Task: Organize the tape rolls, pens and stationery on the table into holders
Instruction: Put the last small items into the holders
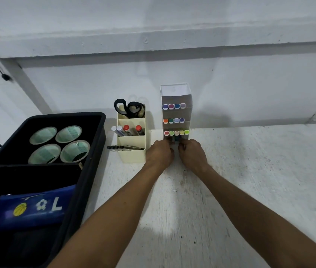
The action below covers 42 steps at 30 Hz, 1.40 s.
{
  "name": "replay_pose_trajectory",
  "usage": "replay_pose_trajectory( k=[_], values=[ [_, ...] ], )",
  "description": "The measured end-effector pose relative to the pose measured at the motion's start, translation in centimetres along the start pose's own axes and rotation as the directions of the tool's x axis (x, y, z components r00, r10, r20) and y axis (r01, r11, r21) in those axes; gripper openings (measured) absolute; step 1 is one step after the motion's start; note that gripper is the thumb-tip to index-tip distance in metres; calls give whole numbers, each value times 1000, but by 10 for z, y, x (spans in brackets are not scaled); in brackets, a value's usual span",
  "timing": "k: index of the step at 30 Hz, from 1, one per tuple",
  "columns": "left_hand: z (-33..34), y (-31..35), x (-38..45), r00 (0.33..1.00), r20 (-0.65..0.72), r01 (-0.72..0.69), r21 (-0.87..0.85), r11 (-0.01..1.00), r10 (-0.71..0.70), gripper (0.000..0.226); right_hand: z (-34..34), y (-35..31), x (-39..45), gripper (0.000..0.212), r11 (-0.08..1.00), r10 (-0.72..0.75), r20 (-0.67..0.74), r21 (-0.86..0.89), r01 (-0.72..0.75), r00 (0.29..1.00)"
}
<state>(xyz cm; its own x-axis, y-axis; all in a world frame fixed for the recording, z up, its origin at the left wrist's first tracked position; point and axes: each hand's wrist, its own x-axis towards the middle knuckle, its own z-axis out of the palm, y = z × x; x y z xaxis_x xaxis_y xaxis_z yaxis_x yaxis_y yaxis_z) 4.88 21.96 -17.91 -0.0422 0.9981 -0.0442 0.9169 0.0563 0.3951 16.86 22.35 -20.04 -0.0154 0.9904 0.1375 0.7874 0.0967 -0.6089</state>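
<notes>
- Leftmost, a black bin (pixel 97 132) sat on the white table (pixel 250 180); its far compartment held four tape rolls (pixel 59 145) lying flat, two by two.
- Near compartment of the bin: a blue pouch (pixel 31 207) lay inside.
- Just right of the bin stood a cream tiered holder (pixel 132 153): black-handled scissors (pixel 129 108) in the back tier, markers (pixel 128 130) in the middle, dark pens (pixel 124 147) lying across the front tier.
- Left hand (pixel 161 153) reached to the base of the white marker rack (pixel 175 113), fingers curled; what they held was hidden, so grip could not be told.
- The rack stood against the wall, three visible rows of coloured marker caps (pixel 176 120).
- Right hand (pixel 192 154) mirrored the left at the lowest row, fingers curled; grip likewise undetermined.
</notes>
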Motion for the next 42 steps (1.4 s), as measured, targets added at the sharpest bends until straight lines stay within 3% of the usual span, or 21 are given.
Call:
replay_pose_trajectory(
  k=[5, 9, 12, 17, 19, 21, 23, 26, 29, 35, 42],
  values=[
    [-8, 2, -8, 995, 84, -46, -46, 998, 50, 39, -8, -1, 2, 28, 1000, -1, 107, 1, 1, 994],
    [-25, 7, -29, 996, 42, -71, -97, 993, 76, 41, -22, -2, -10, 36, 998, -46, 93, 36, 43, 995],
    [-54, 5, -48, 997, -67, -34, -102, 994, 28, 22, -40, -9, -23, 30, 993, -91, -8, 79, 92, 996],
    [-113, -22, -56, 928, -353, 72, -149, 986, -121, 21, -69, -22, -27, 15, 961, -98, -292, 221, 167, 951],
    [-130, -39, -51, 872, -452, 92, -227, 970, -189, 18, -72, -26, -21, 20, 950, -61, -322, 270, 153, 945],
    [-138, -57, -42, 848, -479, 94, -287, 953, -228, 31, -73, -31, -15, 34, 926, -7, -286, 361, 115, 958],
    [-142, -71, -34, 881, -400, 122, -326, 937, -254, 47, -75, -36, -9, 47, 896, 14, -168, 440, 62, 986],
    [-143, -77, -26, 945, -162, 194, -417, 888, -283, 67, -73, -41, -1, 41, 820, -45, 14, 571, 29, 999],
    [-137, -77, -20, 961, -12, 237, -483, 843, -277, 62, -66, -42, 6, 35, 777, -72, 61, 629, 17, 996],
    [-127, -84, -11, 977, 68, 201, -600, 774, -201, 45, -65, -44, 6, 40, 768, -129, 81, 639, 47, 988],
    [-125, -87, -12, 992, 58, 123, -646, 754, -113, 30, -65, -45, 3, 40, 767, -120, 133, 641, 7, 984]
  ],
)
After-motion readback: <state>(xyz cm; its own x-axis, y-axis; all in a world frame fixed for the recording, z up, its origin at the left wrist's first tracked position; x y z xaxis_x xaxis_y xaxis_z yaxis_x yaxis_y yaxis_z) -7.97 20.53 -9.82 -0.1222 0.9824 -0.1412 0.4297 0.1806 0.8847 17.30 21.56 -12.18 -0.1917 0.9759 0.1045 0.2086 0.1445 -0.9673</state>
